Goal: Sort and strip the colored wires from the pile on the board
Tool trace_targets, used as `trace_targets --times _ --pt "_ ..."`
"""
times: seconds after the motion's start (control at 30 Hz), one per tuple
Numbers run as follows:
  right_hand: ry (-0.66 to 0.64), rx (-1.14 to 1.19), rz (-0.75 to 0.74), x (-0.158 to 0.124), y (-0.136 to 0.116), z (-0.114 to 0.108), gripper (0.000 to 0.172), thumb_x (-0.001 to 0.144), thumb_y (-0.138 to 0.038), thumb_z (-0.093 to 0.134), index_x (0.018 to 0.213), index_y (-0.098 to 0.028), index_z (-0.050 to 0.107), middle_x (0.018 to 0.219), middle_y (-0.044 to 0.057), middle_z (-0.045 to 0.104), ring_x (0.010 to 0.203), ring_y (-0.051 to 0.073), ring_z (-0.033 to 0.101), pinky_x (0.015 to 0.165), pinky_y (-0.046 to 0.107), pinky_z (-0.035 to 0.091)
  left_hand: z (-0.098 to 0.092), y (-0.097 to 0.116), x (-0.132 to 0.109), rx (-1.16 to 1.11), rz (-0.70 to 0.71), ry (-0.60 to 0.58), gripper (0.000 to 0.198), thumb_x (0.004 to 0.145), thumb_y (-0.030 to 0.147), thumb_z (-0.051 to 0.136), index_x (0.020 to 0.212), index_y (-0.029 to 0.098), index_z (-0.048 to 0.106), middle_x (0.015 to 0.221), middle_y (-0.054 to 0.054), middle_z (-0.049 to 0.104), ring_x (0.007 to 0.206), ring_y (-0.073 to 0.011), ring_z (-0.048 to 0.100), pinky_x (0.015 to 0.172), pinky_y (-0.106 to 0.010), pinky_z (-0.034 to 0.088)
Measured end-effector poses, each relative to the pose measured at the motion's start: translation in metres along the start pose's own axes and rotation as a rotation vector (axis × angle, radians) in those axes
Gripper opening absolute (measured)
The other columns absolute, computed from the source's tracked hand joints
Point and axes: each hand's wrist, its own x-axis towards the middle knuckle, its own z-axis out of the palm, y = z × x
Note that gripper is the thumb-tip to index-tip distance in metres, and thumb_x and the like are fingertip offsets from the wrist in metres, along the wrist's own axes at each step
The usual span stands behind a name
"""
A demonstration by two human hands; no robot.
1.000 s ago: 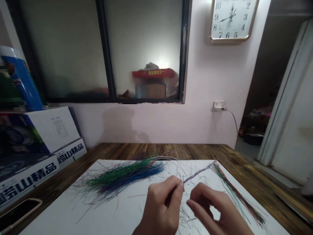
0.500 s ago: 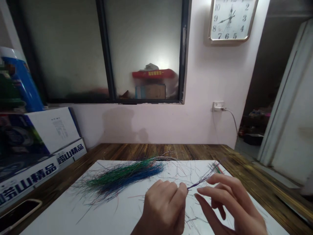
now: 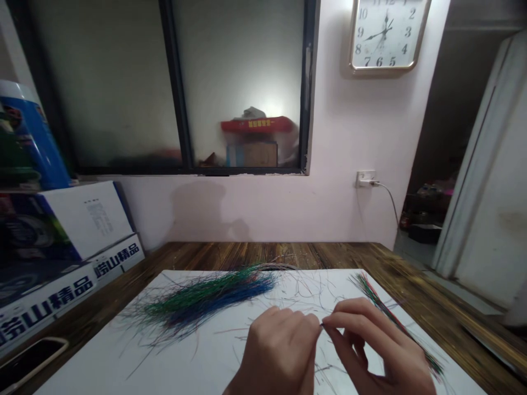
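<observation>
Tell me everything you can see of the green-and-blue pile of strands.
The pile of strands lies loose on the white sheet, green on its far side, blue on its near side, some dark and reddish ones mixed in. They look thin and wiry; the exact material is unclear. They run slantwise, fanning raggedly toward the left. The left hand and right hand are apart from it.
</observation>
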Motion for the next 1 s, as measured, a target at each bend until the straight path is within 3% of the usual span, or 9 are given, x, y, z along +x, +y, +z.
trace_targets --times 0.13,0.33,0.57,0.77,1.0 --pt "-0.055 0.019 0.067 0.0 0.002 0.001 0.016 0.085 -0.006 0.051 0.091 -0.02 0.057 0.077 0.002 0.055 0.048 0.008 0.05 0.035 0.019 0.038 0.002 0.0 0.002 -0.138 -0.098 -0.104 0.021 0.082 0.005 0.038 0.07 0.017 0.05 0.056 0.0 0.054 0.048 -0.0128 0.047 0.048 -0.026 0.033" --pt "-0.168 0.07 0.108 0.002 0.005 -0.002 0.014 0.085 -0.007 0.049 0.089 -0.02 0.055 0.076 0.002 0.053 0.053 0.01 0.053 0.04 0.019 0.043 0.002 -0.003 0.003 -0.245 -0.163 -0.154 0.02 0.083 0.009 0.038 0.07 0.018 0.05 0.055 0.0 0.053 0.048 -0.0127 0.046 0.047 -0.026 0.033" --pt "-0.156 0.103 0.144 0.0 0.004 0.001 0.013 0.087 -0.009 0.047 0.086 -0.02 0.054 0.072 0.0 0.051 0.057 0.012 0.05 0.046 0.023 0.041 -0.009 0.0 0.008 -0.597 -0.499 -0.408 0.026 0.092 0.023 0.033 0.067 0.021 0.04 0.051 0.004 0.041 0.044 -0.0107 0.04 0.044 -0.025 0.03" --pt "-0.147 0.116 0.139 -0.003 0.006 0.002 0.016 0.087 -0.007 0.047 0.085 -0.021 0.055 0.071 0.001 0.052 0.056 0.012 0.049 0.048 0.023 0.04 -0.016 0.001 0.011 -0.703 -0.649 -0.492 0.029 0.093 0.031 0.033 0.069 0.021 0.044 0.052 0.005 0.035 0.047 -0.0109 0.037 0.045 -0.026 0.028" --pt "-0.216 0.155 0.229 0.003 0.003 -0.002 0.012 0.088 -0.014 0.047 0.08 -0.02 0.054 0.069 0.001 0.052 0.059 0.013 0.053 0.049 0.024 0.042 -0.015 0.001 0.013 -0.607 -0.607 -0.475 0.027 0.091 0.027 0.038 0.065 0.021 0.042 0.053 0.004 0.039 0.051 -0.011 0.037 0.05 -0.027 0.027"
